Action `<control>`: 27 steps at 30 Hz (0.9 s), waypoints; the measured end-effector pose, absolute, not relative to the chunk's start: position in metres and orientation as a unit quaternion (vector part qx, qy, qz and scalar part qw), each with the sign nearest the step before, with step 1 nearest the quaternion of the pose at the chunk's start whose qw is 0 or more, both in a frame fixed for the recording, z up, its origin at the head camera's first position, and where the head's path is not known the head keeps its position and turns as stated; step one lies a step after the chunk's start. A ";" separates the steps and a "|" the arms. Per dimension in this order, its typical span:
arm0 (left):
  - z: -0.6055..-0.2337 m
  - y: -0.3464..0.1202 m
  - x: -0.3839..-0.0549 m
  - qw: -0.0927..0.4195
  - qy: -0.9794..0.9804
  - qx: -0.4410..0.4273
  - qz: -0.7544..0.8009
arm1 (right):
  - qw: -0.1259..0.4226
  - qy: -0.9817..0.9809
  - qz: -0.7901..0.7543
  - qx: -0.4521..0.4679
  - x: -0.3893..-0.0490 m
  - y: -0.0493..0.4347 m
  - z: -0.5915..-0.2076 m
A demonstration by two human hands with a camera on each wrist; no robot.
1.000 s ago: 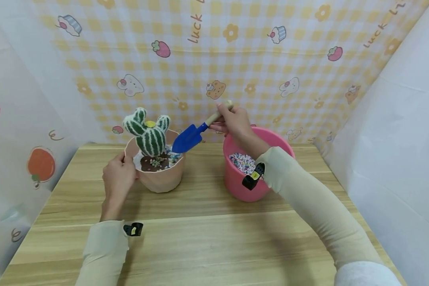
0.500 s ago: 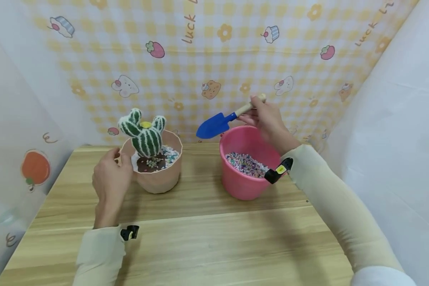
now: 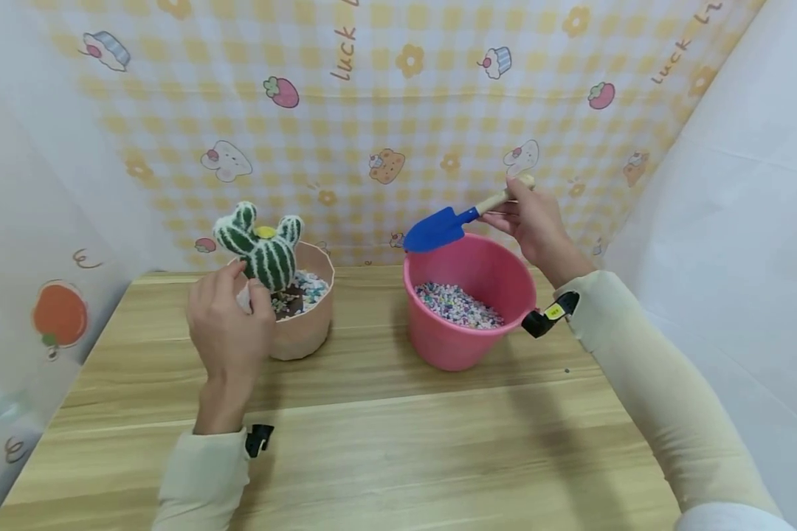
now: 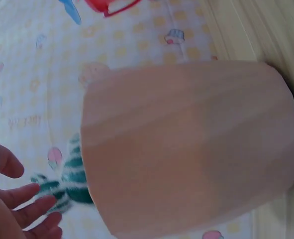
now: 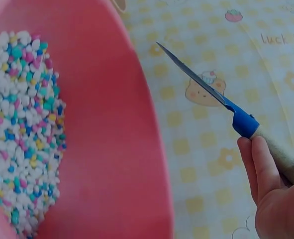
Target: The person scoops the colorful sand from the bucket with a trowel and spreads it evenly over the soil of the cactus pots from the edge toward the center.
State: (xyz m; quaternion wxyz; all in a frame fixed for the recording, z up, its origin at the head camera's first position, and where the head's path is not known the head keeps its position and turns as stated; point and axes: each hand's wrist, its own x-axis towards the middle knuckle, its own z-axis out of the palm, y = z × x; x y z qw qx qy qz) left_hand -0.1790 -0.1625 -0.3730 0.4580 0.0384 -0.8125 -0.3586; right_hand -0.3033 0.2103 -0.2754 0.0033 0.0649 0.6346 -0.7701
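My right hand (image 3: 539, 227) grips the wooden handle of a blue trowel (image 3: 436, 230) over the pink bucket (image 3: 448, 346). The blade hangs above the bucket's far left rim, pointing left, and shows edge-on in the right wrist view. Small multicoloured pebbles (image 3: 458, 306) cover the bucket's bottom. To the left stands a peach flowerpot (image 3: 302, 335) with a crocheted cactus (image 3: 271, 262), brown soil and some of the same pebbles. My left hand (image 3: 231, 328) is in front of the pot's left side; in the left wrist view its loosely bent fingers (image 4: 35, 210) are apart from the pot and hold nothing.
The wooden table (image 3: 398, 457) carries both containers near its back edge. Behind them hangs a yellow checked cloth (image 3: 372, 125) with cartoon prints. A white sheet (image 3: 724, 243) closes the right side. One stray pebble (image 3: 567, 370) lies right of the bucket.
My right hand has carried the trowel rightward from above the flowerpot to above the bucket. My left hand has let go of the pot's rim and moved slightly right. The view has shifted a little.
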 end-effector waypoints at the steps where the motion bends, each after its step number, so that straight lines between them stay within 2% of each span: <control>1: -0.372 -0.157 -0.179 0.472 -0.805 0.018 -0.360 | 0.002 0.637 -0.768 0.065 -0.304 0.213 -0.276; 5: -0.368 -0.133 -0.180 0.499 -0.781 -0.064 -0.370 | 0.000 0.643 -0.762 0.071 -0.305 0.221 -0.278; 8: -0.367 -0.115 -0.180 0.480 -0.785 -0.108 -0.377 | -0.001 0.651 -0.755 0.077 -0.306 0.225 -0.280; 11: -0.367 -0.098 -0.180 0.426 -0.804 -0.125 -0.396 | -0.001 0.659 -0.748 0.086 -0.307 0.228 -0.282; 18: -0.373 -0.069 -0.187 0.255 -0.840 -0.103 -0.467 | 0.008 0.681 -0.725 0.101 -0.308 0.235 -0.285; 27: -0.382 -0.045 -0.201 0.110 -0.842 -0.076 -0.523 | 0.025 0.719 -0.685 0.109 -0.310 0.242 -0.290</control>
